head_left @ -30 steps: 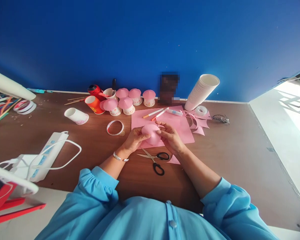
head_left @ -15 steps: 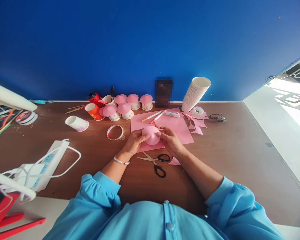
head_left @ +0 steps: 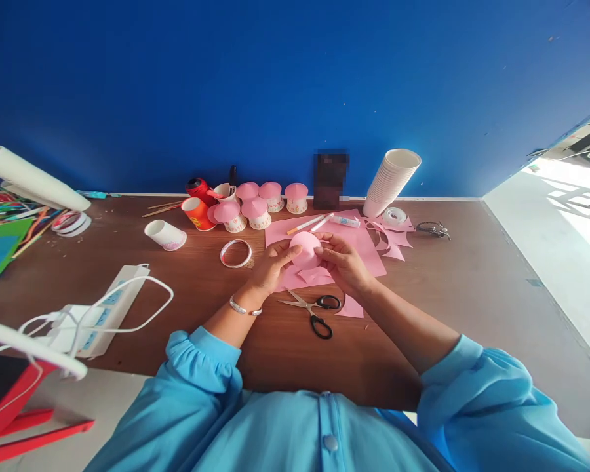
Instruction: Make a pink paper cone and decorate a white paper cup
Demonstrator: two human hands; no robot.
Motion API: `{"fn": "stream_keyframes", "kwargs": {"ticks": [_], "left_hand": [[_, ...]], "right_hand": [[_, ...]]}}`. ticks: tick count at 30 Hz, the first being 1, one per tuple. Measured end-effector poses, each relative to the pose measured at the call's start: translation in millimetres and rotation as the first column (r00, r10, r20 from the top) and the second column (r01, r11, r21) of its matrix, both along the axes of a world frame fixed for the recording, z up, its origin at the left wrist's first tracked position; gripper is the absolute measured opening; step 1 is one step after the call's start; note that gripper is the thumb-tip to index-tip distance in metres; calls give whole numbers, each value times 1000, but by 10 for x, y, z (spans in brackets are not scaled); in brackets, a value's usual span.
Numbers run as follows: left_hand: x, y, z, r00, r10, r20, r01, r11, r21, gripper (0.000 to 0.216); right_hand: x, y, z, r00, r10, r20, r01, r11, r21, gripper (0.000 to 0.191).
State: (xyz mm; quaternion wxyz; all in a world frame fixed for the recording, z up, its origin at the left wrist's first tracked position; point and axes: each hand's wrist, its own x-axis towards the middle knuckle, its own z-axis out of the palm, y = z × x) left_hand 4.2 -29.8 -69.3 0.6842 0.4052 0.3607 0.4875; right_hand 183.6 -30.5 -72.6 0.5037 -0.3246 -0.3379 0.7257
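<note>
A round pink paper disc (head_left: 305,250), shaped like a shallow cone, is held up between both hands above a pink paper sheet (head_left: 368,254). My left hand (head_left: 271,265) grips its left edge, thumb on the near face. On the opposite edge, my right hand (head_left: 343,261) pinches the disc with thumb and fingers. Just below the hands lie open scissors (head_left: 311,308) with black handles, beside a pink paper scrap (head_left: 351,307). Several small cups with pink cone tops (head_left: 256,210) stand behind, near the wall.
A stack of white paper cups (head_left: 392,183) leans at the back right. Pens (head_left: 305,224) and a glue tube (head_left: 345,221) lie on the sheet. To the left are a tape roll (head_left: 235,254), a tipped paper cup (head_left: 165,235) and a power strip (head_left: 115,308) with a looping cable.
Both hands have risen slightly away from me with the disc, showing more of the pink sheet beneath. The camera view has shifted a little, moving the scene rightward.
</note>
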Motion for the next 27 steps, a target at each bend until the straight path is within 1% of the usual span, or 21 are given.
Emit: {"fn": "stream_keyframes", "kwargs": {"ticks": [3, 5, 7, 10, 13, 15, 19, 23, 25, 27], "left_hand": [[-18, 19, 75, 1000, 6, 9, -6, 1000, 2, 49], [-30, 28, 90, 1000, -8, -7, 8, 1000, 3, 49], [-37, 40, 75, 999, -14, -47, 14, 1000, 1, 47], [-43, 62, 24, 995, 20, -96, -20, 1000, 0, 42], [-49, 79, -8, 994, 35, -106, -36, 999, -6, 38], [-55, 80, -5, 993, 30, -113, -34, 999, -37, 35], [-77, 66, 18, 997, 28, -71, -36, 992, -119, 36], [-113, 64, 0, 993, 115, -9, -115, 984, -134, 39], [-129, 68, -15, 992, 119, -28, -122, 984, -130, 39], [-137, 72, -29, 994, 91, -66, -99, 988, -119, 38]], "right_hand": [[0, 42, 57, 1000, 18, -5, -18, 1000, 15, 38], [-24, 72, 52, 1000, 12, -27, -12, 1000, 7, 38], [-58, 101, 16, 999, 2, -53, -3, 1000, -9, 39], [-100, 141, -62, 997, -10, -79, 7, 999, -34, 40], [-107, 174, -123, 996, -12, -93, 7, 999, -54, 39], [-97, 187, -147, 994, -9, -109, 2, 998, -66, 38], [-71, 187, -188, 993, 2, -117, -11, 997, -75, 38], [-59, 174, -246, 994, -11, -106, 0, 995, -104, 36], [-59, 171, -267, 995, -15, -100, 2, 993, -122, 37], [-61, 169, -275, 996, -10, -91, -2, 992, -130, 38]]}}
